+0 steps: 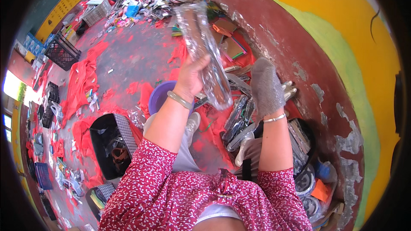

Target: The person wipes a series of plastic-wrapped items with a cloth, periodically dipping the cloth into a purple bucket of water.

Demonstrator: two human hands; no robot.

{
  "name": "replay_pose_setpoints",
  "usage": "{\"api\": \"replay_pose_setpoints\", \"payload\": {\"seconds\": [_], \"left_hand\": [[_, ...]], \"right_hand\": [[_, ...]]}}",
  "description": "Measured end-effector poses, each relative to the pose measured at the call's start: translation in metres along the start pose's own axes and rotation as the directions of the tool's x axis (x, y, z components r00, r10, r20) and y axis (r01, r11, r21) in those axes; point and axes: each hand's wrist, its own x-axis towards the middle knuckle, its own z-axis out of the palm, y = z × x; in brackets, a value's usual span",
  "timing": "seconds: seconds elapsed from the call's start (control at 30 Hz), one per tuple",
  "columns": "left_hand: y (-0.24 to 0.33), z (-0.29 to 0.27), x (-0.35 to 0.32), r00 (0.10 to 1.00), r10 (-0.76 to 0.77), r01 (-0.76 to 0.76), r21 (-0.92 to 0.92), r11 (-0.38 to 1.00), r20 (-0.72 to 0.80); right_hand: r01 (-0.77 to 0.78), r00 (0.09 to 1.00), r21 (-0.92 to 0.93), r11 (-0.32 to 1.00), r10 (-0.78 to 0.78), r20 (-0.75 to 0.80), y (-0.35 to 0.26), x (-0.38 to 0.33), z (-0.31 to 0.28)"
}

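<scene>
My left hand (pixel 190 75) is raised in front of me, closed round a long brown strap in clear plastic (pixel 216 79). The wrapper is shiny and crinkled, and the packet leans with its top to the left. A grey knitted cover (pixel 266 83), like a sock or mitten, hides my right hand up to the bracelet, so its fingers do not show. That hand is up beside the wall, apart from the packet. Below and between my hands lie several plastic-wrapped dark straps (pixel 237 117) on red sheeting.
A purple basin (pixel 160 94) stands by my left forearm, near a black box (pixel 102 145) with brown items inside. Bagged goods (pixel 319 184) sit at my right. A peeling red wall (pixel 299 51) rises close by. Heaped clutter (pixel 150 0) and a black crate (pixel 62 51) are farther off.
</scene>
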Motion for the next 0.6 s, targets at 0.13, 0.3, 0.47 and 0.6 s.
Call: {"api": "replay_pose_setpoints", "payload": {"seconds": [0.13,0.3,0.47,0.6], "left_hand": [[-0.031,0.008,-0.014,0.985,-0.173,0.172,0.075,0.982,0.019],[-0.054,0.016,-0.023,0.926,-0.369,0.346,0.207,0.915,0.082],[-0.061,0.018,-0.028,0.906,-0.410,0.357,0.328,0.875,0.107],[-0.073,0.007,-0.025,0.857,-0.486,0.300,0.601,0.741,0.171]], "right_hand": [[-0.038,0.956,0.107,0.994,0.005,0.292,-0.025,0.022,-0.052],[0.104,0.884,0.227,0.968,-0.194,0.426,-0.006,0.038,-0.113],[-0.343,0.916,0.632,0.695,0.097,0.390,-0.009,0.037,-0.102],[-0.006,0.692,0.459,-0.888,0.328,0.643,-0.013,0.007,-0.052]]}}
